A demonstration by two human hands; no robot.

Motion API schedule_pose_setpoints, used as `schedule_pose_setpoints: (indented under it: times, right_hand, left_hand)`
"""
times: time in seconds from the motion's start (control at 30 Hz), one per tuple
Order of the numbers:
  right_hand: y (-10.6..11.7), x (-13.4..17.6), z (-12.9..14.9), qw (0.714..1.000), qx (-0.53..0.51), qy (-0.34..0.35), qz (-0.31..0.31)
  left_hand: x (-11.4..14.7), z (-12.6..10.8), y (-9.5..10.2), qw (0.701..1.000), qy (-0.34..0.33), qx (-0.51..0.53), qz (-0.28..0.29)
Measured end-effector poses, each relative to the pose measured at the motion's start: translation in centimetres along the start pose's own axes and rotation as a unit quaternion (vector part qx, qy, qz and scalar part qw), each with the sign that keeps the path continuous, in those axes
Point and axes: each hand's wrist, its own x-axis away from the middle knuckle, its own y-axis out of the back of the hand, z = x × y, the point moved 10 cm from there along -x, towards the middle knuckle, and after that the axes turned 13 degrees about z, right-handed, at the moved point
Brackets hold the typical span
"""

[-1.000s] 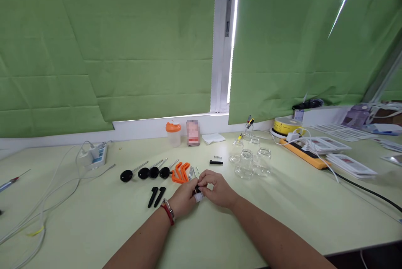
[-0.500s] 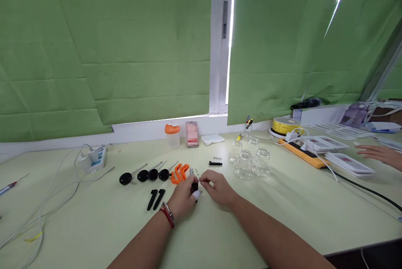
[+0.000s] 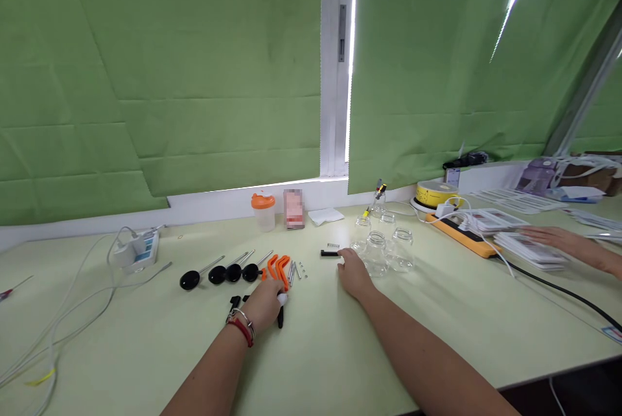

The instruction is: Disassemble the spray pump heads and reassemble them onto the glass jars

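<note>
The left forearm (image 3: 208,367) is slanting up and inward from below, and the right forearm (image 3: 427,354) is slanting in from the lower right, looking longer. The left hand (image 3: 265,306) is curling closed, back upward, with its fingertips mostly hiding from view and a white wrap covering the thumb. The right hand (image 3: 356,273) is pointing forward, well apart from the left, fingers bending slightly, thumb standing just off the forefinger.

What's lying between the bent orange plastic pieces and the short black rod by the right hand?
In the head view, thin silver metal pins and tiny pale bits lie beside the orange pieces; then bare pale-green tabletop reaches the black rod.
</note>
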Motion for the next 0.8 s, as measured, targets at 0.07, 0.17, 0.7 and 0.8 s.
schedule_pose_setpoints:
  times: [0.07, 0.17, 0.7, 0.8]
  right_hand:
    - [-0.3, -0.3, 0.0, 1.0, 0.027, -0.003, 0.015]
    - [-1.0, -0.8, 0.2, 0.997, 0.063, -0.002, 0.041]
    - [-0.7, 0.2, 0.7, 0.997, 0.069, -0.002, 0.046]
    - [-0.7, 0.4, 0.8, 0.998, 0.051, -0.007, 0.042]
  left_hand:
    - [0.0, -0.1, 0.0, 1.0, 0.002, -0.027, 0.0]
    - [0.0, 0.1, -0.1, 0.998, 0.005, -0.063, 0.002]
    - [0.5, 0.6, 0.4, 0.988, -0.005, -0.156, 0.009]
    - [0.6, 0.5, 0.4, 0.986, -0.006, -0.168, 0.012]
